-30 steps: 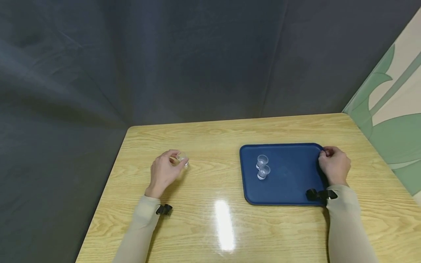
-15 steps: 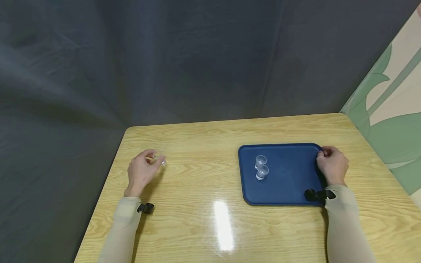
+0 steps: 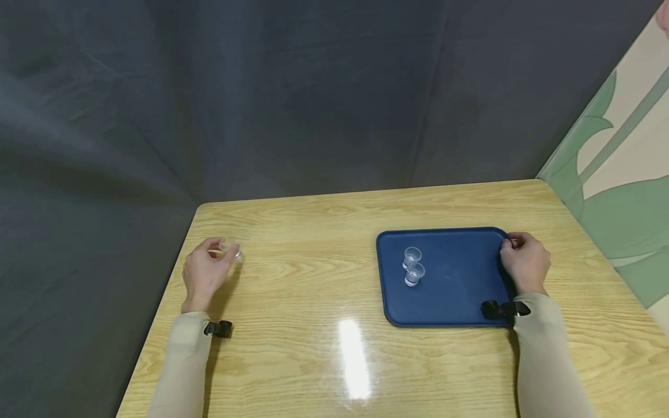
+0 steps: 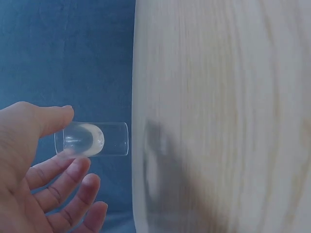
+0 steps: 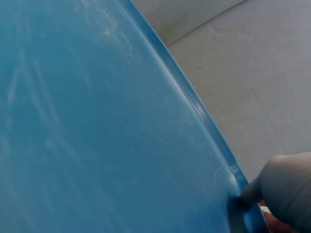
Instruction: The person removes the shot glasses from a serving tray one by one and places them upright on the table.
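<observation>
Thumb and fingers of my left hand (image 3: 202, 271) pinch a small clear shot glass (image 4: 109, 140) near the table's left side. The left wrist view shows the thumb on one side of the glass and the fingertips on the other, with its thick base visible. My right hand (image 3: 527, 264) grips the rim of a blue tray (image 3: 460, 278) near its far right corner. In the right wrist view the thumb (image 5: 251, 191) lies over the tray's edge. Two more shot glasses, a rear one (image 3: 412, 255) and a front one (image 3: 414, 274), stand close together on the tray's left part.
A wood-grain table (image 3: 303, 348) lies under everything. Behind it and to its left hangs a dark curtain (image 3: 313, 104). At the right is a wall panel with a green leaf pattern (image 3: 627, 215).
My left hand has moved left across the table with the shot glass, slowing in the last half second. The right hand stays on the tray's rim, and the tray glasses have not moved.
</observation>
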`<state>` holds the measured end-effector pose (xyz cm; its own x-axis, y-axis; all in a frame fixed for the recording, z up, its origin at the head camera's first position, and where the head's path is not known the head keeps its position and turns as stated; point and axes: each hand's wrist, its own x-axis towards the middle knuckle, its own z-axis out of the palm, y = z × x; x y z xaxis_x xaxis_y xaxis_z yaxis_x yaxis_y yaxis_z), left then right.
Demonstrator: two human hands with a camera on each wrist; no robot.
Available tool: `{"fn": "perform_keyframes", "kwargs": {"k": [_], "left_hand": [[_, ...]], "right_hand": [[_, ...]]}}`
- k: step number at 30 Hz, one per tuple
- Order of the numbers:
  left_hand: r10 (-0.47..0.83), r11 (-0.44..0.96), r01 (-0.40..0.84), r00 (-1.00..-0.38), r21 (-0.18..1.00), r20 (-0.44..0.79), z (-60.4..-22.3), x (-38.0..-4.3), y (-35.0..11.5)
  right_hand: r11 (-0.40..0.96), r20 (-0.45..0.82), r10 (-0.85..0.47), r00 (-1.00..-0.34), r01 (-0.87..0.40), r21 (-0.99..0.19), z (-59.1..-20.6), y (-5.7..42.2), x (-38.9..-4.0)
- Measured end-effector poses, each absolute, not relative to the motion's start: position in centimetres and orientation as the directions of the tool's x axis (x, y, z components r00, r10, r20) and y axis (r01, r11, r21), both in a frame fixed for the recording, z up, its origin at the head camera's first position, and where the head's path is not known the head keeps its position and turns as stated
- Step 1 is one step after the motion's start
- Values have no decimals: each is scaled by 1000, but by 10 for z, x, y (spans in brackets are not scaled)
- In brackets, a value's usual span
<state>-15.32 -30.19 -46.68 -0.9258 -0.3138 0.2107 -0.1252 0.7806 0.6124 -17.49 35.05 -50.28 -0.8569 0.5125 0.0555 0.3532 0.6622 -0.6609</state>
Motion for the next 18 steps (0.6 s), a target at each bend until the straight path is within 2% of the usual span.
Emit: {"fn": "perform_keyframes", "kwargs": {"k": [18], "left_hand": [[-354,752,-172,-920,636,169,-475,-153,-304]], "right_hand": [[668,56,510,-859,354,-654,-502,351,-174]]}}
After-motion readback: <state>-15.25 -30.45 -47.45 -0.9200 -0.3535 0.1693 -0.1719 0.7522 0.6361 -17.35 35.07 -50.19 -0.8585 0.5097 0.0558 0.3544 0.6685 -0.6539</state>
